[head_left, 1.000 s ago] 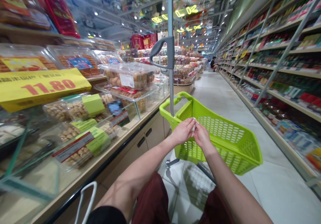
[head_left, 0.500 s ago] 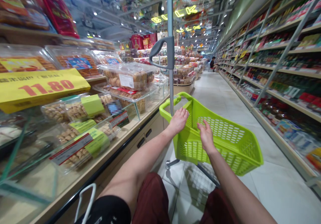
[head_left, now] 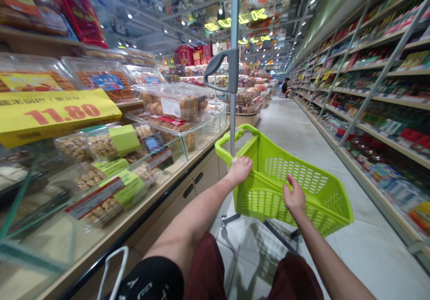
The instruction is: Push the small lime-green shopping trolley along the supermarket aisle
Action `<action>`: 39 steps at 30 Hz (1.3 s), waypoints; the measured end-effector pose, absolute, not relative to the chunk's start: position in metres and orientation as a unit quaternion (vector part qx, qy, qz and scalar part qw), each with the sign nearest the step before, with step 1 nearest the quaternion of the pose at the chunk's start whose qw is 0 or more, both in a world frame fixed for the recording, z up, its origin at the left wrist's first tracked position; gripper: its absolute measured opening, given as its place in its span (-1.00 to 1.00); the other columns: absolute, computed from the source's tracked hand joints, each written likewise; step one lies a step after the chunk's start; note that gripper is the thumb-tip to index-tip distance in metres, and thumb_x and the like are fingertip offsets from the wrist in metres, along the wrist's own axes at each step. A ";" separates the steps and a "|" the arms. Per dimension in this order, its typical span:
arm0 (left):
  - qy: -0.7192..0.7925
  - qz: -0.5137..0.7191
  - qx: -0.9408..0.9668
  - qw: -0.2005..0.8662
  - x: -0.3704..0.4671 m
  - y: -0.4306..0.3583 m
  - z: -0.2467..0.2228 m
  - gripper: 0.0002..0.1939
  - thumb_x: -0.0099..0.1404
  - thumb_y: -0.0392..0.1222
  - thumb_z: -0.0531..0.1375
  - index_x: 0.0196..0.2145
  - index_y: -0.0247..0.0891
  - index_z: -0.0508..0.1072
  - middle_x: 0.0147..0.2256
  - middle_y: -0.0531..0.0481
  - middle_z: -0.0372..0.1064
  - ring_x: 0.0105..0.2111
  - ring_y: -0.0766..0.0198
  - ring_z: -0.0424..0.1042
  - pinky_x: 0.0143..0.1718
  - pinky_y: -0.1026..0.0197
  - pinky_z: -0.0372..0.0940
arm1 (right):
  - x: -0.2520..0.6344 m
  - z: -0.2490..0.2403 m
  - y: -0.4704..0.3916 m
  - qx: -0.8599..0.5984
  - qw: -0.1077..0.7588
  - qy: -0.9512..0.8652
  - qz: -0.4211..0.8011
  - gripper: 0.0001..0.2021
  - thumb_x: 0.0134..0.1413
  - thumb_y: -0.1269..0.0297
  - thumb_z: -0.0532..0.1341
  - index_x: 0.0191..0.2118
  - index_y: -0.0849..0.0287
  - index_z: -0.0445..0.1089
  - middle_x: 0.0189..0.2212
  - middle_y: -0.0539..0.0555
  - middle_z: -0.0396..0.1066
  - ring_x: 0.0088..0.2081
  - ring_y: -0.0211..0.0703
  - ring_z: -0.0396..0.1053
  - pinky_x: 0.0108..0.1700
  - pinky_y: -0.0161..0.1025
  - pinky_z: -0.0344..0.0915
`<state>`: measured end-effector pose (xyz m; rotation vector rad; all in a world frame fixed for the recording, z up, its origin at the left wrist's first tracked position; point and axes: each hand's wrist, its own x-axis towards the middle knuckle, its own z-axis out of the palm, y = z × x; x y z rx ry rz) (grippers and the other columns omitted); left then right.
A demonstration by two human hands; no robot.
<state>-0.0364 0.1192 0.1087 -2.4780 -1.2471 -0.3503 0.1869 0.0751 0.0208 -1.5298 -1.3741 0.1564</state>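
Note:
A lime-green plastic shopping basket on a wheeled frame stands on the tiled floor just ahead of me, empty inside as far as I can see. Its grey pole with a curved handle rises from the near left corner. My left hand rests on the basket's near left corner at the foot of the pole. My right hand grips the near rim further right, fingers curled over the edge.
On the left runs a counter with clear boxes of baked goods and a yellow 11.80 price sign. Stocked shelves line the right side. A person crouches far down the aisle.
A second ago both hands were together over the basket with something small and white between them. They parted, and now each rests on the basket's near rim, the right hand further right.

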 end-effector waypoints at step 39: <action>-0.476 -0.160 -0.853 0.141 -0.037 0.121 0.108 -0.74 0.18 -0.37 -0.02 -0.17 -0.32 0.30 -0.14 -0.18 0.28 -0.05 0.11 0.21 0.01 0.05 0.10 | 0.226 -0.017 0.063 -0.669 0.354 -0.636 -0.150 -0.64 0.05 0.25 -0.05 -0.11 0.20 0.36 -0.17 0.18 0.43 -0.16 -0.04 0.32 0.03 0.02 -0.11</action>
